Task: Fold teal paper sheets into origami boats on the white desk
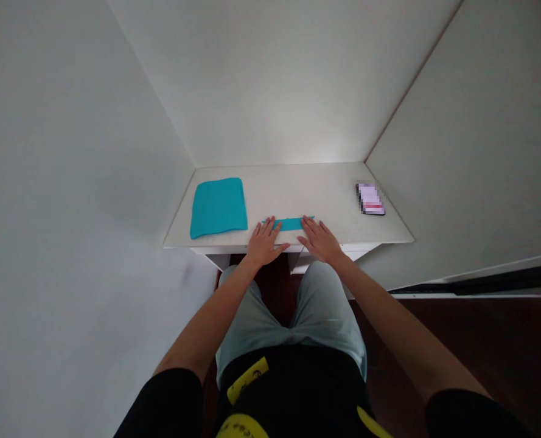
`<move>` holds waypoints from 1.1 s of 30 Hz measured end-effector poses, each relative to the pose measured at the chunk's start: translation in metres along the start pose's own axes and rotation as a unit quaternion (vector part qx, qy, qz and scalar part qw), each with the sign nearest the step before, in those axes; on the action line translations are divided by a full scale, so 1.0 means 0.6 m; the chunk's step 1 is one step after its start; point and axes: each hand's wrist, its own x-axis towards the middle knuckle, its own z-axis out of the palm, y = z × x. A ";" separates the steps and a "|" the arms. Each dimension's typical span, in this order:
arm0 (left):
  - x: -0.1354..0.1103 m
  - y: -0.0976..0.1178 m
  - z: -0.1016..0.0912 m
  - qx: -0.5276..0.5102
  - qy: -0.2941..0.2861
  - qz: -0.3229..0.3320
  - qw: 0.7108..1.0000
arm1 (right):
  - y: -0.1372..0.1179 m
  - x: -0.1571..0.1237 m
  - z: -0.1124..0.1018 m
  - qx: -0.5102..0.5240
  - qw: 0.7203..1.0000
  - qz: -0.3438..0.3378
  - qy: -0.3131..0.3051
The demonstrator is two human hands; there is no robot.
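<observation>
A narrow strip of folded turquoise paper (291, 224) lies flat near the front edge of the white desk. My left hand (263, 242) rests with spread fingers on its left end, thumb pointing inward. On the strip's right end lie the fingertips of my right hand (319, 238), also flat and spread. Both palms sit over the desk's front edge. Pointed corners of the strip stick out past the fingers at each end. Left of my left hand is a stack of turquoise square sheets (219, 207), slightly uneven at its edges.
The white desk (293, 188) stands in a corner, with walls behind and on both sides. A phone with a lit, pixelated screen (370, 199) lies at its right end. Below the front edge is a white drawer unit (301, 263). My legs are under the desk.
</observation>
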 end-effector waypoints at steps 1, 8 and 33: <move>-0.003 -0.008 -0.003 -0.002 0.000 -0.008 1.000 | 0.011 -0.007 -0.004 0.000 1.000 0.006 0.000; -0.005 -0.026 -0.009 -0.028 0.008 -0.045 0.999 | 0.042 -0.006 -0.021 0.020 0.999 0.043 0.000; 0.043 -0.040 0.009 -0.264 0.141 -0.044 0.953 | 0.063 0.005 -0.044 0.363 0.921 0.103 0.096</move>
